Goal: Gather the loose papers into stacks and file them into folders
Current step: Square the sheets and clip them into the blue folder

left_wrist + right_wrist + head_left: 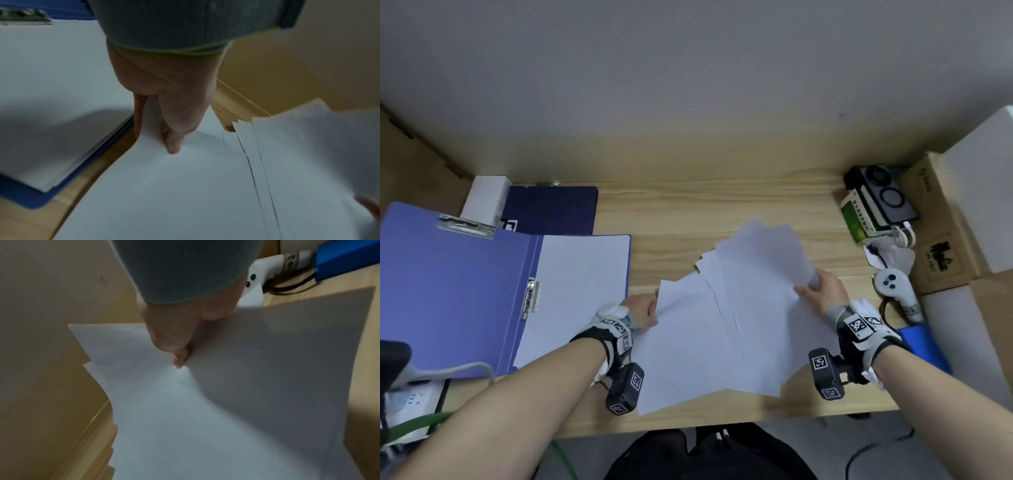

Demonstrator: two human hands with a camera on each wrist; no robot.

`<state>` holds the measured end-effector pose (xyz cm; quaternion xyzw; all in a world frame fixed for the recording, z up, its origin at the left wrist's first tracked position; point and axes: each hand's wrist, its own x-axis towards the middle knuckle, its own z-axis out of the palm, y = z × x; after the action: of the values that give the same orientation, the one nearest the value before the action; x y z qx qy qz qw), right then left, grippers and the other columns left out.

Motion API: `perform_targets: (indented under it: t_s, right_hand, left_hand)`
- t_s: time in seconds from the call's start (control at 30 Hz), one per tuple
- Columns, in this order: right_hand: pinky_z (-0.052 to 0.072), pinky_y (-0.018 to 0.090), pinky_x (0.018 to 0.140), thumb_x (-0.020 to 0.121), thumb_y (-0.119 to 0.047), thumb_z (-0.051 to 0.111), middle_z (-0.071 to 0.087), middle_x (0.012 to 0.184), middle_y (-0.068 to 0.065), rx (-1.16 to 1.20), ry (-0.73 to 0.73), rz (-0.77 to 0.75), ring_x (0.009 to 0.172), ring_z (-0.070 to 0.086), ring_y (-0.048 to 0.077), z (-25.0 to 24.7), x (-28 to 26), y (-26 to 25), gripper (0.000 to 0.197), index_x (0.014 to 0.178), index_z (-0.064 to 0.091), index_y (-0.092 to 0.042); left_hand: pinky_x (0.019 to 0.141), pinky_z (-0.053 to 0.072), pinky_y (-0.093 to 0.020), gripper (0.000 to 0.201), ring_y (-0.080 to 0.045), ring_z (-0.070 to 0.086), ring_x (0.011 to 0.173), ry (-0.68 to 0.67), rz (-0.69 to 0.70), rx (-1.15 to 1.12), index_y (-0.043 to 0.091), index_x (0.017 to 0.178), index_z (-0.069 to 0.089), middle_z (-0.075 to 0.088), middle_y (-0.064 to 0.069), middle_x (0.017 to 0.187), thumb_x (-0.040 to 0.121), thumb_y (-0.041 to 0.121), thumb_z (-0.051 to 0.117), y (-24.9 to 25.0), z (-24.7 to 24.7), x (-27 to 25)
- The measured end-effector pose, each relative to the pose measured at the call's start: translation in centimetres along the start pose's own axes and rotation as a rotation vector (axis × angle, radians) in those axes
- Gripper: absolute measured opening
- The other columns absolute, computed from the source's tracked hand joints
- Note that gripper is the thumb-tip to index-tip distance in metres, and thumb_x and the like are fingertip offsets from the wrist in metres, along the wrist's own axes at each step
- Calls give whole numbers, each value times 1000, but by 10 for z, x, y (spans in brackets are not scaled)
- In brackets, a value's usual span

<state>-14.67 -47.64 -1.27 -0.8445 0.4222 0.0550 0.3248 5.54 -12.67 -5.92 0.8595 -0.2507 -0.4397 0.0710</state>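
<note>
Several loose white papers (726, 318) lie fanned and overlapping on the wooden desk (688, 205) in front of me. My left hand (643, 310) pinches the left edge of the papers (174, 186), thumb on top and fingers beneath. My right hand (822, 291) pinches the right side of the papers (185, 418), lifting some sheets off the desk. An open purple folder (448, 291) lies at the left, with a stack of white sheets (575, 294) on its right half and a metal clip (532, 298) at its spine.
A dark blue closed folder (551, 209) and a white box (486, 198) sit behind the open folder. At the right stand a white controller (893, 287), a black device (887, 195), a green box (856, 219) and cardboard boxes (941, 226). A blue object (921, 346) lies under my right wrist.
</note>
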Motion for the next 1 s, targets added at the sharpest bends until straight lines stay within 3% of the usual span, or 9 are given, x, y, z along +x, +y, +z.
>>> perform_targets:
  t_s: [0.07,0.13,0.2,0.3,0.37,0.5,0.63,0.77,1.0]
  right_hand:
    - [39,32,70,81,-16,76,56,69,-1,48,20,18,80,56,26,-7,-1,-4,18,81,59,-17]
    - [38,33,69,81,-15,76,56,67,2,82,50,50,80,57,28,-9,2,-8,23,73,54,-17]
    - [47,37,73,80,-15,76,68,84,18,124,75,70,88,65,32,-8,4,-8,19,90,66,-3]
    - [50,38,77,80,-14,77,70,95,21,161,102,78,92,67,33,-4,2,-5,31,103,67,3]
    - [49,39,81,81,-12,76,69,97,20,195,109,95,95,65,32,-3,-2,2,32,106,64,4]
    - [48,39,82,83,-13,73,69,102,23,196,156,173,98,65,36,-8,-16,32,32,109,63,3]
    - [40,30,73,85,-13,71,67,96,21,181,196,238,96,65,36,-12,-36,62,30,108,63,5]
    - [41,31,76,86,-15,71,64,94,15,206,189,301,96,64,31,-5,-46,78,33,109,62,7]
    - [52,41,86,83,-16,72,70,105,17,289,198,297,99,66,33,8,-45,78,34,113,65,-1]
  left_hand:
    - [56,31,-23,32,-13,46,71,57,-2,-99,26,71,37,48,10,77,81,18,66,-3,-4,0]
    - [58,33,-26,25,-17,49,75,186,-45,-177,25,75,41,52,6,82,80,19,65,-5,-9,-3]
    - [67,38,-29,16,-21,56,85,247,-55,-196,21,92,53,60,-1,98,83,21,66,-8,-13,-4]
    - [97,41,-31,47,-27,54,124,205,53,-114,10,133,53,57,-7,134,90,22,65,-11,-15,-3]
    - [98,43,-33,39,-28,56,122,180,108,-46,13,128,59,60,-6,133,90,20,62,-4,-15,-1]
    - [67,44,-30,5,-24,54,86,197,206,231,13,84,60,56,-3,92,87,12,56,26,-10,7]
    - [71,40,-32,32,-24,45,108,294,342,362,16,109,62,48,-3,115,77,18,69,47,2,25]
    - [73,38,-32,71,-24,45,109,246,296,448,18,125,45,44,-1,122,63,26,79,64,4,38]
    - [81,45,-34,56,-24,45,110,147,167,449,16,116,52,48,-2,120,68,33,75,79,-7,41]
